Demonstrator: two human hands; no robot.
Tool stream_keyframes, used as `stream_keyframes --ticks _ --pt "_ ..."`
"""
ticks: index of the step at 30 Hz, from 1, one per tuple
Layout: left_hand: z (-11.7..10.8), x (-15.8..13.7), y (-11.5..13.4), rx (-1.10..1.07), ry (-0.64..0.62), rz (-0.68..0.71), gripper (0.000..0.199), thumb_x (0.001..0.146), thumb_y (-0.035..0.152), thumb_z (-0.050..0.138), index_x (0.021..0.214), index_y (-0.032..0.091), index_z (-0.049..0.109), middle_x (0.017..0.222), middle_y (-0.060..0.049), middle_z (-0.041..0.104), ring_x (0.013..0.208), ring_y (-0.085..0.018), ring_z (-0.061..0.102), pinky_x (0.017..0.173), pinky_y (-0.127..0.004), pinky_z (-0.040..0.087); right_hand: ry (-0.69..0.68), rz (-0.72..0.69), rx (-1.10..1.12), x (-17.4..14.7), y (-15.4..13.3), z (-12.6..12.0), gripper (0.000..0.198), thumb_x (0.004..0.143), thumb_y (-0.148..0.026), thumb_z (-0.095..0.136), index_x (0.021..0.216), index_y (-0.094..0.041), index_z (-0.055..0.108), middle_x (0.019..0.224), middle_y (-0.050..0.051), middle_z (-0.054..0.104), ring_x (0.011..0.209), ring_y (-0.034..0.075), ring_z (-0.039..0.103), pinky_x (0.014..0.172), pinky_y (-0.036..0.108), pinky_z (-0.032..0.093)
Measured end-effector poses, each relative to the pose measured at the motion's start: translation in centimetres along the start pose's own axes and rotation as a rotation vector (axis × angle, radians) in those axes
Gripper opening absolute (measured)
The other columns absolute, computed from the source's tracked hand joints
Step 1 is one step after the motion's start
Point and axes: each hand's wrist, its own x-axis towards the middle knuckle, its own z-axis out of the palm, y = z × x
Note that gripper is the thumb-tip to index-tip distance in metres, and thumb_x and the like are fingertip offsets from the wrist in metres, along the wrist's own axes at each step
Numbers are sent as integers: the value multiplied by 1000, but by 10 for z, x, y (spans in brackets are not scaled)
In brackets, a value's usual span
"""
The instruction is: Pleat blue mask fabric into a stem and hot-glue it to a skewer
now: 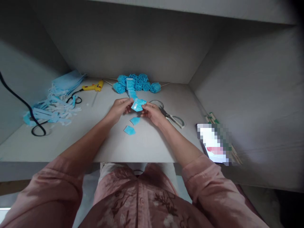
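Between my two hands, over the middle of the table, is a light-blue fabric piece [138, 105] with a pale patch on its left side. My left hand [120, 108] pinches its left edge; my right hand [153, 111] has its fingers closed on the right edge. Just beyond, a stack of blue strips [131, 87] runs toward the flowers. Two cut blue pieces lie nearer me: one small piece [135, 120] just below the hands and a pointed piece [129, 130] closer still. White-handled scissors [174, 119] rest right of my right hand, by a tape roll [156, 103].
Blue fabric roses [142, 79] on sticks line the back. A yellow glue gun [93, 86], blue face masks [67, 81] and cut scraps [52, 114] are at left, with a black cable [20, 98]. A lit tablet or phone [212, 142] lies at right.
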Motion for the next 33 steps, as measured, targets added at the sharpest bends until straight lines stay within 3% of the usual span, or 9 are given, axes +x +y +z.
stream_keyframes --ticks 4,7,11,15,19,23,28,30,33 --pt "-20 45 25 256 189 229 29 92 41 58 84 19 73 76 -6 68 64 -15 56 59 -27 43 -6 1 20 0 -1 -1 27 67 -36 85 75 -19 65 63 -3 58 61 11 55 58 25 55" --pt "-32 86 42 617 323 367 16 88 29 62 90 21 76 92 -8 72 90 -22 64 81 -32 48 -30 18 19 0 -2 -1 24 69 -35 82 75 -19 65 62 -3 58 60 11 55 59 26 55" --pt "-37 123 45 939 294 414 19 84 23 65 98 20 78 113 -13 71 121 -30 57 103 -40 40 -88 10 22 -2 -3 -2 24 68 -34 82 75 -18 66 63 -2 59 61 11 55 61 27 54" --pt "-32 138 30 950 217 387 26 89 34 59 86 14 76 102 -10 70 125 -24 55 104 -33 39 -108 16 21 -3 -2 -2 25 65 -35 82 72 -18 66 61 -3 59 59 11 54 62 27 54" --pt "-22 141 27 952 289 378 16 85 25 61 81 16 74 102 -12 72 119 -26 58 99 -34 43 -170 26 -11 -4 0 -2 26 67 -37 82 70 -18 65 60 -2 59 57 11 56 63 27 53" --pt "-22 143 64 934 311 347 19 88 21 62 97 14 77 107 -10 76 104 -22 65 92 -32 45 -221 8 -34 -6 2 -2 28 68 -39 83 70 -17 66 63 0 63 59 12 60 65 27 53" --pt "-34 161 121 1075 423 332 34 95 25 57 120 9 74 119 -3 74 120 -19 64 99 -30 44 -144 31 -48 -3 -3 0 28 70 -39 84 72 -17 68 63 0 63 59 11 60 64 26 56" --pt "-39 174 132 1105 438 290 35 96 23 58 123 6 73 120 -6 74 126 -21 62 106 -34 42 -84 48 -65 2 -8 3 26 71 -36 84 71 -17 67 63 -1 62 59 10 59 60 24 56" --pt "-46 194 131 1074 478 240 34 97 21 55 116 1 74 114 -10 73 132 -31 59 108 -42 40 -36 84 -100 13 -16 9 21 73 -29 83 69 -17 66 64 -1 61 59 10 57 52 21 55"
